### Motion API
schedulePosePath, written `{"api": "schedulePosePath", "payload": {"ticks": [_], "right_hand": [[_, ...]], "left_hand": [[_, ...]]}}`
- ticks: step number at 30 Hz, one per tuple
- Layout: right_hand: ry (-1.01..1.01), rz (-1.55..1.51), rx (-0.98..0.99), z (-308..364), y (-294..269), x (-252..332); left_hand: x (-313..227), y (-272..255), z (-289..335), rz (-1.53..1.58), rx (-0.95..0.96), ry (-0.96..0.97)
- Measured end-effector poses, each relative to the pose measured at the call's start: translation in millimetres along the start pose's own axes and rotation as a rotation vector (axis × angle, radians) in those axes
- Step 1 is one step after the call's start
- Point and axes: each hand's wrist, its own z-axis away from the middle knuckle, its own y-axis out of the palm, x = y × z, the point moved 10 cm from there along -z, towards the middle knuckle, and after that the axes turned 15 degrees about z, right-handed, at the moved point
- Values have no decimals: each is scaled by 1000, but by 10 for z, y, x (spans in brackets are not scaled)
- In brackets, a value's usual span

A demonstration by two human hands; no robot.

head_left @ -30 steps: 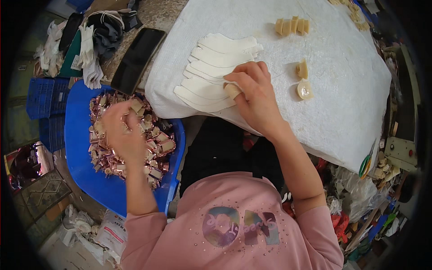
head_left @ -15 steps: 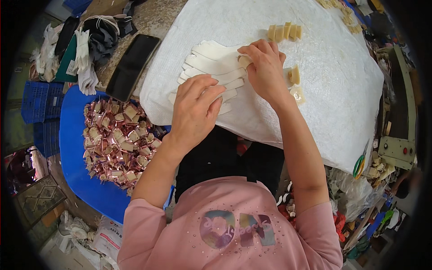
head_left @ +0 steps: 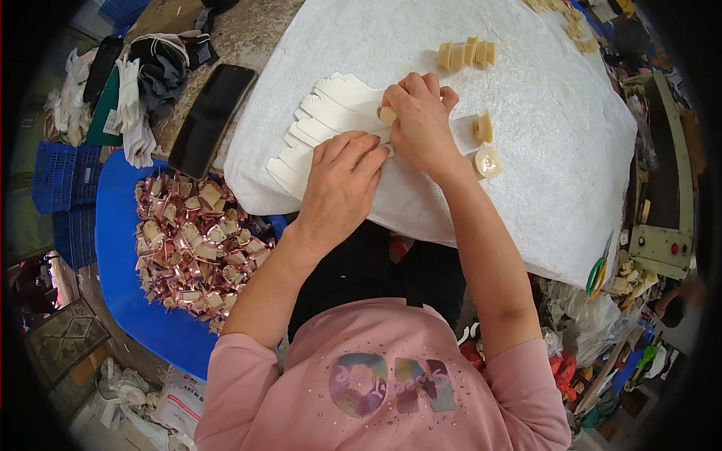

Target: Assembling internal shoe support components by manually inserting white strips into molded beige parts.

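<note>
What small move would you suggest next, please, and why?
Perhaps the left hand should lift one white strip, since it lies over the fanned strips' lower part while the right hand pinches a beige block near their right ends.

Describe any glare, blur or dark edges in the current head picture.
Head view: black, rounded vignetting at the corners; bright glints on the shiny pink-and-tan pieces in the curved blue plastic bin; soft sheen on the white woven sheet; left hand and right hand fairly sharp.

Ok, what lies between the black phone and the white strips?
In the head view, a sliver of brown tabletop, then bare white sheet, separates the black phone from the white strips.
</note>
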Motion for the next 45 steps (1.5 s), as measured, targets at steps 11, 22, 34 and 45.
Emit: {"api": "schedulePosePath", "payload": {"ticks": [11,22,34,45], "right_hand": [[49,-477,-22,181,-443,185],[272,-1321,-185,769,-904,-318],[578,235,-146,1329,-660,-1175],[388,-572,-271,1414,-600,-894]], "left_hand": [[31,-1,52,-9,27,30],[-365,-145,-144,93,276,58],[-34,464,295,1397,-169,-746],[-27,537,344,1503,-252,-767]]}}
